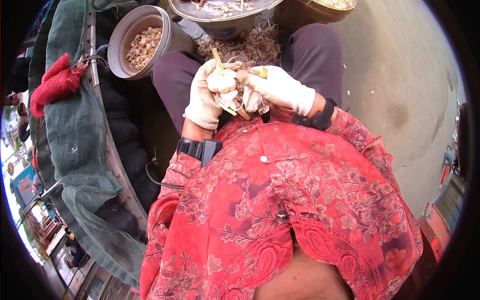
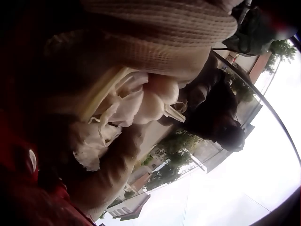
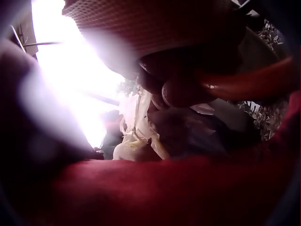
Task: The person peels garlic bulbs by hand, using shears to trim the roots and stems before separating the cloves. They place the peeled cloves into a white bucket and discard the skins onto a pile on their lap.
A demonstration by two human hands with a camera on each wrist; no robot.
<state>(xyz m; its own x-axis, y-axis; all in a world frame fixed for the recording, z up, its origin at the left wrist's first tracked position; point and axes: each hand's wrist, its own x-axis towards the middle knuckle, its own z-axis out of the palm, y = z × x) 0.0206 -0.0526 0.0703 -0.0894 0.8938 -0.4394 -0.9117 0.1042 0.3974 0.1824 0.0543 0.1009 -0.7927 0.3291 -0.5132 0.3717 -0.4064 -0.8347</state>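
Observation:
A garlic bulb [image 1: 221, 82] with a short dry stalk [image 1: 217, 59] is gripped upright by my gloved left hand [image 1: 202, 100]. My gloved right hand [image 1: 282, 89] reaches in from the other side, its fingertips at the bulb and its loose papery skin [image 1: 253, 101]. In the left wrist view, pale cloves [image 2: 157, 99] bulge between the gloves, with torn skin [image 2: 91, 146] below. In the right wrist view, a strip of skin [image 3: 136, 113] hangs from the right fingertips. A smooth orange curved piece [image 3: 254, 84] lies beside those fingers; I cannot tell what it is.
Left of my knees, a tilted grey bucket [image 1: 117, 47] contains many loose cloves. Ahead, a wide basin [image 1: 225, 17] bears skin scraps over a heap of husks [image 1: 245, 45]. Another bowl [image 1: 305, 12] is at the upper right. Green netting [image 1: 75, 135] and a red mesh bag [image 1: 57, 87] line the left side.

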